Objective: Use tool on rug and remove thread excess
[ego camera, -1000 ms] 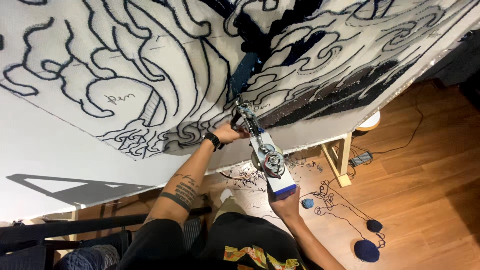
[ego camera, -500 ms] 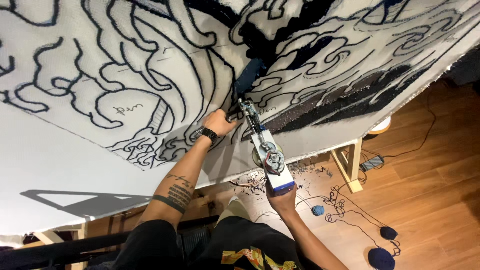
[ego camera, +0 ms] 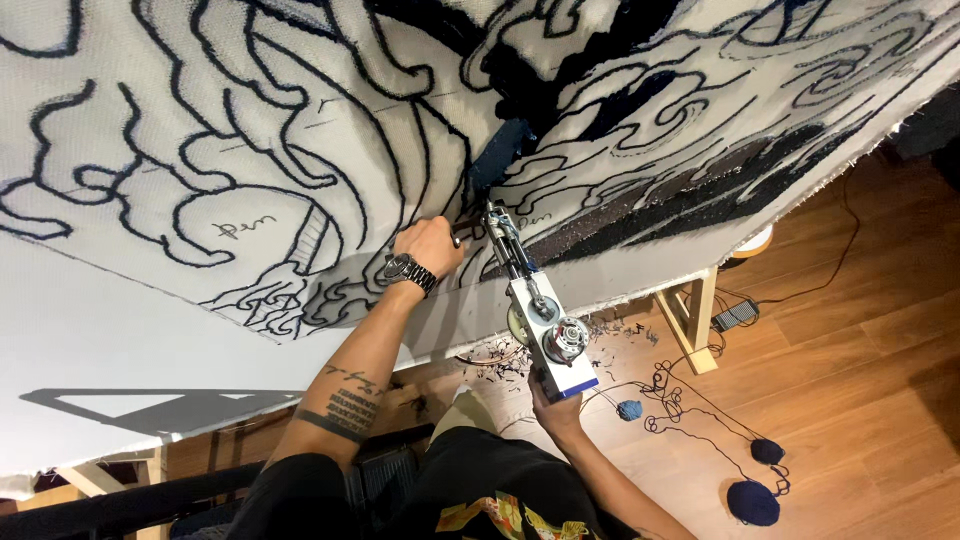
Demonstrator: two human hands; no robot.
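A large white cloth with dark blue swirling outlines is stretched on a frame in front of me. My left hand, with a dark wristwatch, grips the front handle of a tufting gun close to the cloth. The gun's needle end touches the cloth beside a filled dark blue patch. Under the gun's blue base, my right hand holds its rear grip. Blue yarn runs from the gun down toward the floor.
Balls of dark blue yarn and a lighter blue ball lie on the wooden floor with loose strands. A wooden frame leg stands at the right, with a black power adapter and cable behind it.
The tufting gun and both hands have moved slightly up the cloth, and the view has shifted a little closer.
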